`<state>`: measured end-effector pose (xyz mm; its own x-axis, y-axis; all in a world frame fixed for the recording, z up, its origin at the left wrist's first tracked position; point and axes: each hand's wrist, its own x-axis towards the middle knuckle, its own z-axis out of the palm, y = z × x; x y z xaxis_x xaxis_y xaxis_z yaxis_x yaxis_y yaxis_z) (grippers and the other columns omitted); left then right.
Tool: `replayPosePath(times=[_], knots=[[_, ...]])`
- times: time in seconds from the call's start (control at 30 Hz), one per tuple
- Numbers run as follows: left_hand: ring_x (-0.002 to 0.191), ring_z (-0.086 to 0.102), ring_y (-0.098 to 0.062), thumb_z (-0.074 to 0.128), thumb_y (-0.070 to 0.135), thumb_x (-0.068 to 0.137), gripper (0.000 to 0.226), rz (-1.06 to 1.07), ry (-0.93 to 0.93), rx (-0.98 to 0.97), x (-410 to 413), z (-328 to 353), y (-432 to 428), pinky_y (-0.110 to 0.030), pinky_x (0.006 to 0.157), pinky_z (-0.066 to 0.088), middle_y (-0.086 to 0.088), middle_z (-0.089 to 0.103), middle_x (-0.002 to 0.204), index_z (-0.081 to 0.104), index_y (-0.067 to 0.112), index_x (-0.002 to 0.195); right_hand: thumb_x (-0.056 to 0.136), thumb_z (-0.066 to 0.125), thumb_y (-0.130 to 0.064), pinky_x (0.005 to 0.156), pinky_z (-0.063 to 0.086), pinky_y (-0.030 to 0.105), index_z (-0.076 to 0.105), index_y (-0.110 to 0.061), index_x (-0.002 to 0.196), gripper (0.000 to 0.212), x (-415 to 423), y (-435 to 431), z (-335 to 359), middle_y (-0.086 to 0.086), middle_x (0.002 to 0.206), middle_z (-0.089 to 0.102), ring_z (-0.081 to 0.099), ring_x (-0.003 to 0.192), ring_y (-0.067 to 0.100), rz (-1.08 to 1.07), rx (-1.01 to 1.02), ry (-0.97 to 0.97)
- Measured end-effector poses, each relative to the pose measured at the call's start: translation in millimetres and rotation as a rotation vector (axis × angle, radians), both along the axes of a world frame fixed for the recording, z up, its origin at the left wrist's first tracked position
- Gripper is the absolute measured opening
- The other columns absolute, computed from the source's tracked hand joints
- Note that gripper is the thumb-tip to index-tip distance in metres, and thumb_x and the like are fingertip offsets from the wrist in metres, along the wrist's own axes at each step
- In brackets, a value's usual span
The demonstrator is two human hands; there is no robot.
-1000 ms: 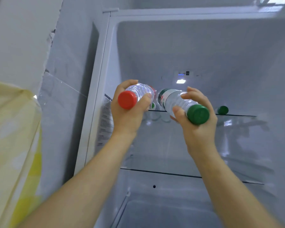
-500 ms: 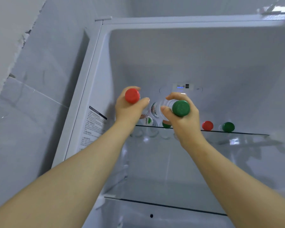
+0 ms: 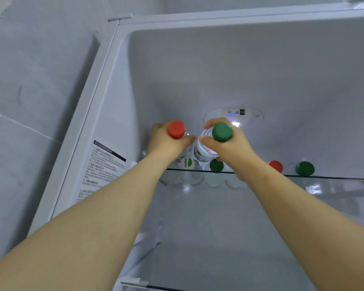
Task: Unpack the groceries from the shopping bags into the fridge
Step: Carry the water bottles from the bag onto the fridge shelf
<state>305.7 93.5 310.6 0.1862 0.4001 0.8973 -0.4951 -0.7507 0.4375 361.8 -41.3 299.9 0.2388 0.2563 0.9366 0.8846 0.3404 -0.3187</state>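
Note:
My left hand [image 3: 166,142] grips a clear water bottle with a red cap [image 3: 176,129]. Beside it my right hand [image 3: 232,147] grips a clear bottle with a green cap [image 3: 222,132]. Both bottles are held above the top glass shelf [image 3: 324,177] of the open fridge, caps pointing toward me, and the hands almost touch. Lying on that shelf are more bottles: a labelled one [image 3: 187,163], a green cap [image 3: 216,165], a red cap [image 3: 275,165] and another green cap [image 3: 304,168].
The fridge's white left wall carries a printed label [image 3: 103,164]. A lit control panel [image 3: 235,112] sits on the back wall. A lower glass shelf edge [image 3: 166,287] shows at the bottom. Grey wall tiles [image 3: 29,101] lie left of the fridge.
Both hands have carried the bottles up and deeper into the fridge, over the top shelf. My view has tilted upward, and the yellow bag at the left has left the frame.

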Motion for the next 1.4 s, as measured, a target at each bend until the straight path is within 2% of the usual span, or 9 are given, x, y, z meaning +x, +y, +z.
replayPosePath(times=[0.1, 0.23, 0.4, 0.47, 0.6, 0.77, 0.97, 1.13, 1.4], knots=[[0.095, 0.059, -0.023, 0.078, 0.03, 0.069, 0.032, 0.081, 0.042, 0.001, 7.4, 6.3, 6.7, -0.037, 0.086, 0.051, -0.003, 0.052, 0.117, 0.06, 0.025, 0.096, 0.082, 0.067, -0.01, 0.054, 0.042, 0.005, 0.059, -0.021, 0.094, 0.019, 6.7, 5.5, 2.7, -0.009, 0.08, 0.05, 0.047, 0.072, 0.005, -0.027, -0.01, 0.011], [0.078, 0.056, -0.02, 0.081, 0.03, 0.068, 0.028, 0.133, 0.094, 0.002, 10.8, 13.1, 18.3, -0.029, 0.074, 0.049, 0.003, 0.06, 0.083, 0.057, 0.024, 0.078, 0.082, 0.067, -0.013, 0.056, 0.04, 0.009, 0.059, -0.024, 0.097, 0.02, 10.7, 11.0, 6.7, -0.013, 0.078, 0.05, 0.048, 0.07, 0.002, -0.055, -0.043, 0.05], [0.072, 0.047, -0.016, 0.083, 0.03, 0.066, 0.044, 0.144, 0.17, 0.026, 16.1, 14.6, 28.0, -0.024, 0.056, 0.037, 0.008, 0.048, 0.075, 0.047, 0.021, 0.089, 0.081, 0.067, -0.011, 0.062, 0.04, 0.017, 0.057, -0.024, 0.095, 0.021, 11.5, 15.0, 8.2, -0.01, 0.077, 0.05, 0.047, 0.07, 0.006, -0.086, -0.12, 0.012], [0.075, 0.047, -0.017, 0.083, 0.028, 0.068, 0.044, 0.149, 0.209, 0.035, 16.9, 16.2, 29.1, -0.025, 0.058, 0.037, 0.008, 0.047, 0.076, 0.047, 0.02, 0.091, 0.081, 0.067, -0.011, 0.061, 0.04, 0.017, 0.057, -0.024, 0.095, 0.021, 11.7, 14.8, 8.5, -0.01, 0.076, 0.05, 0.047, 0.07, 0.006, -0.087, -0.12, 0.021], [0.079, 0.053, -0.022, 0.077, 0.023, 0.071, 0.031, 0.102, 0.205, -0.01, 18.9, 18.0, 26.5, -0.025, 0.06, 0.042, 0.001, 0.055, 0.082, 0.054, 0.016, 0.09, 0.082, 0.068, -0.012, 0.06, 0.041, 0.015, 0.057, -0.024, 0.099, 0.024, 12.4, 13.2, 7.8, -0.01, 0.076, 0.05, 0.048, 0.069, 0.004, -0.08, -0.129, 0.034], [0.093, 0.053, -0.028, 0.069, 0.031, 0.077, 0.044, 0.144, 0.24, 0.003, 23.4, 18.6, 23.9, -0.03, 0.068, 0.043, -0.014, 0.049, 0.12, 0.052, 0.01, 0.112, 0.082, 0.069, -0.013, 0.062, 0.041, 0.014, 0.056, -0.024, 0.102, 0.026, 11.9, 12.8, 7.5, -0.011, 0.082, 0.051, 0.049, 0.073, 0.003, -0.078, -0.133, 0.031], [0.096, 0.051, -0.03, 0.064, 0.027, 0.084, 0.037, 0.444, 0.265, 0.253, 18.8, 14.6, 21.3, -0.033, 0.076, 0.043, -0.012, 0.049, 0.114, 0.045, 0.011, 0.113, 0.081, 0.068, -0.01, 0.063, 0.042, 0.014, 0.056, -0.025, 0.1, 0.027, 12.4, 12.5, 7.0, -0.01, 0.083, 0.051, 0.049, 0.074, 0.004, -0.073, -0.132, 0.036], [0.099, 0.052, -0.035, 0.041, 0.02, 0.097, 0.033, 0.564, 0.47, 0.325, 26.1, 16.8, 23.4, -0.041, 0.087, 0.048, -0.014, 0.037, 0.125, 0.031, 0.014, 0.128, 0.081, 0.067, -0.009, 0.063, 0.043, 0.015, 0.056, -0.025, 0.1, 0.027, 12.5, 12.6, 6.5, -0.009, 0.085, 0.051, 0.049, 0.074, 0.005, -0.086, -0.142, 0.03], [0.117, 0.042, -0.04, 0.04, 0.007, 0.091, 0.075, 0.562, 0.716, 0.286, 38.6, 18.9, 35.2, -0.044, 0.099, 0.043, -0.007, 0.015, 0.149, -0.002, 0.037, 0.146, 0.079, 0.068, -0.009, 0.063, 0.043, 0.018, 0.056, -0.026, 0.1, 0.029, 12.9, 13.0, 7.2, -0.006, 0.083, 0.05, 0.049, 0.073, 0.009, -0.109, -0.168, 0.03]])
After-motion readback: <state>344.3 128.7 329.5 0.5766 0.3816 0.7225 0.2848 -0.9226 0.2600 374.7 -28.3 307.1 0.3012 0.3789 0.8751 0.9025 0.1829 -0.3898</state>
